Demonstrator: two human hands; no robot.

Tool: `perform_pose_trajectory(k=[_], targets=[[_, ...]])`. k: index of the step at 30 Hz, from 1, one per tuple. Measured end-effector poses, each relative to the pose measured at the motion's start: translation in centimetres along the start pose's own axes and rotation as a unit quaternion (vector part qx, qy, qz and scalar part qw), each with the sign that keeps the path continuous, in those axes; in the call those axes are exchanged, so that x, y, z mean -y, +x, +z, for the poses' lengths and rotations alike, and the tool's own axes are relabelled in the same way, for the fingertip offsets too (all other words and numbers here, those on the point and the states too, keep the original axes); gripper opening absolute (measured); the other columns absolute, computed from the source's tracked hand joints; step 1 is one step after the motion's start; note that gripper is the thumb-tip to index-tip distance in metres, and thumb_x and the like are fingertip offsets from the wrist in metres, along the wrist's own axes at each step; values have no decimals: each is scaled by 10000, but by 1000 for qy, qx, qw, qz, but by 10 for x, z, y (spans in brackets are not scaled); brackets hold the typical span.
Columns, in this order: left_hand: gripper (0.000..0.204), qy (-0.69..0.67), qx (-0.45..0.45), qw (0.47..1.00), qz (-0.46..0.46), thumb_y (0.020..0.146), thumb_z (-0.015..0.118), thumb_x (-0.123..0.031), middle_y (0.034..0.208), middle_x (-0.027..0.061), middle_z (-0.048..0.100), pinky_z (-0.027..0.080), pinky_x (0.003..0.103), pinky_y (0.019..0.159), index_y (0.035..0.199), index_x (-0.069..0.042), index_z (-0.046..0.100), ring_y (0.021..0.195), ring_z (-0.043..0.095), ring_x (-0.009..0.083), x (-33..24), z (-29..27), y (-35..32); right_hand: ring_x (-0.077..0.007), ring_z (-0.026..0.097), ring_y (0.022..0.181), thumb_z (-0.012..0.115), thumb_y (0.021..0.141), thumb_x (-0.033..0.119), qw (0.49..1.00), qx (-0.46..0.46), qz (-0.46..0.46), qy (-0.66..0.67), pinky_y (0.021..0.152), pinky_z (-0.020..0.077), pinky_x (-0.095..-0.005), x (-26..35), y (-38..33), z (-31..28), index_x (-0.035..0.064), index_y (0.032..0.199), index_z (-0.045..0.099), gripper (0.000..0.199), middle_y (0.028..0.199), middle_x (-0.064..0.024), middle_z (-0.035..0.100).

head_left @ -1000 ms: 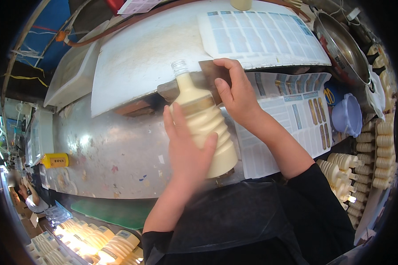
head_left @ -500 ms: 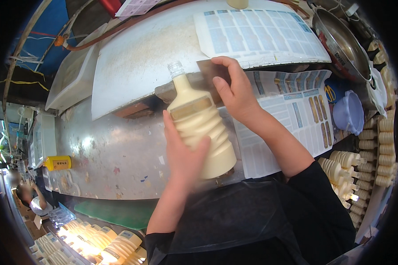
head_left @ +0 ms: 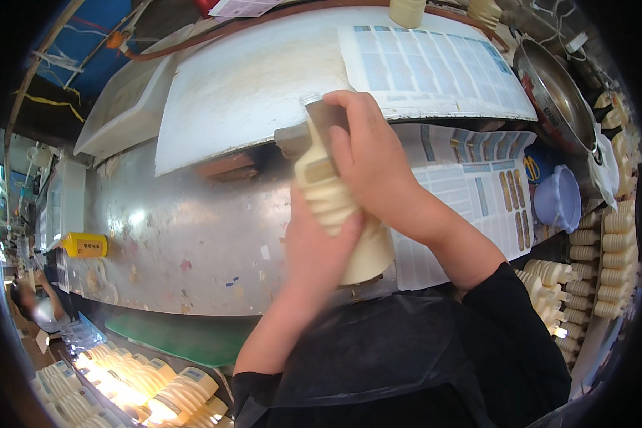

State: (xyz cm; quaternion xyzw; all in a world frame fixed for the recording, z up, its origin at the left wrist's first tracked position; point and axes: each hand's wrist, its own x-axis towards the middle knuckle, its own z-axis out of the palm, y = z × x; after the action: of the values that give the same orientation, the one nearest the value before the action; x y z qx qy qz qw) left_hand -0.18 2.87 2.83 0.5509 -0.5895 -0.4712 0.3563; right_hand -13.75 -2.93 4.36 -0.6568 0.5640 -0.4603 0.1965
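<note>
My left hand [head_left: 315, 239] is wrapped round the body of a cream-coloured ribbed bottle [head_left: 369, 250], which is tilted with its clear threaded neck pointing away from me. A brownish label band [head_left: 315, 171] crosses the bottle's shoulder. Between the thumb and fingers of my right hand [head_left: 371, 146] is a thin brown rectangular piece [head_left: 324, 118]. It overlaps the bottle's neck and upper shoulder; whether it touches them I cannot tell. Motion blurs the bottle and my left hand. My right hand hides part of the bottle's right side.
Label sheets [head_left: 435, 189] lie right of the bottle, with another sheet [head_left: 421, 64] on the white board [head_left: 250, 78] behind. A yellow bottle [head_left: 85, 245] is at left. A metal pan [head_left: 560, 93], purple bucket [head_left: 558, 200] and stacked cream bottles [head_left: 617, 257] stand at right; more bottles [head_left: 182, 392] lie lower left.
My right hand has brought the brown piece left, over the bottle's neck and shoulder. The bottle, in my left hand, has shifted slightly right in the view and blurred. The whole view has shifted a little.
</note>
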Motion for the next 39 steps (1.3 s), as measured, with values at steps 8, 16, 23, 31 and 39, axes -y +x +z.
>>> perform_pose_trajectory(k=[8,16,23,31,39], targets=[[719,58,-28,998,17,864,753,-304,1262,216,648,515,482,925,1449,-54,420,1134,646,420,-6,3,-4,-436,599,998,494,993,97,992,60,-48,-104,873,504,-473,30,2,22,12,1229,487,251,1174,-216,547],[667,147,22,989,10,867,739,-316,1275,207,637,492,482,947,1422,-60,473,1179,609,429,1,-1,-1,-371,630,945,562,912,48,947,88,-151,-270,844,522,-439,34,5,40,4,1140,536,234,1091,-191,574],[998,95,-59,990,89,820,790,-308,1419,309,486,482,477,1026,1610,-70,229,1269,554,431,28,0,-4,-389,577,1149,564,945,37,993,-6,-52,-106,1006,470,-430,-3,0,-1,25,1309,514,368,1235,-199,560],[1053,118,-23,989,85,787,808,-282,1448,264,448,478,480,1044,1609,-34,199,1280,547,412,24,3,-3,-361,577,1160,531,963,46,996,-70,-52,-17,1003,469,-427,-58,-11,-9,31,1333,489,373,1288,-186,547],[1041,-9,-34,998,50,813,781,-247,1421,277,530,510,453,1015,1601,17,152,1223,621,386,40,3,-3,-290,582,1183,553,978,55,991,-103,7,87,1039,451,-377,-54,-15,-13,6,1352,504,380,1268,-160,596]])
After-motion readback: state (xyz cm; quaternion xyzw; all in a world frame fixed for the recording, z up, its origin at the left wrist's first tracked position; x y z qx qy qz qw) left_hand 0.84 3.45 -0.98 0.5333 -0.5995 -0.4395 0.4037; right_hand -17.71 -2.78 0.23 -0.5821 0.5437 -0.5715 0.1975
